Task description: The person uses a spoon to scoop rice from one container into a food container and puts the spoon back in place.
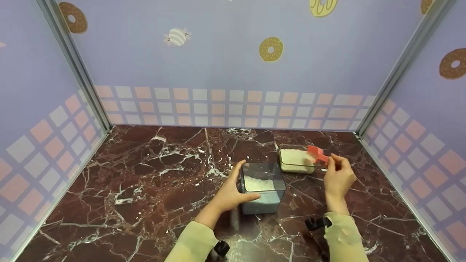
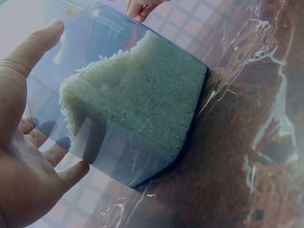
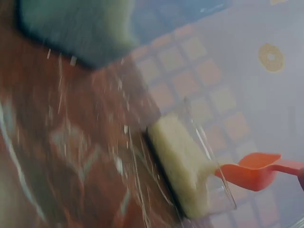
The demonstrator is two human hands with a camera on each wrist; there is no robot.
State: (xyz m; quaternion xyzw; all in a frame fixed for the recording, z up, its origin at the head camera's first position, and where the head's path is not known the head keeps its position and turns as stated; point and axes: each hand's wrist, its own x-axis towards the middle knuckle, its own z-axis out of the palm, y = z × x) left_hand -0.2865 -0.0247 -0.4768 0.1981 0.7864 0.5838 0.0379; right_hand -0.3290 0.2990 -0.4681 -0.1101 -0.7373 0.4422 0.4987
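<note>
My left hand (image 1: 230, 193) holds a tall, see-through bluish container (image 1: 263, 205) at its left side, thumb along the near face. White rice (image 2: 142, 90) lies in it, heaped in a slope against one wall in the left wrist view. With thumb and fingers my right hand (image 1: 339, 178) pinches the handle of an orange-red scoop (image 1: 315, 154). That scoop is tilted over the right end of a small clear rectangular box (image 1: 296, 169). Rice runs from the scoop's lip onto the rice (image 3: 178, 161) inside the box, as the right wrist view shows.
Both containers stand on a dark red marbled tabletop (image 1: 153, 196), the small box behind and right of the tall one. Scattered white grains or specks lie on the table to the left. Patterned lilac panels (image 1: 225, 72) enclose the back and sides.
</note>
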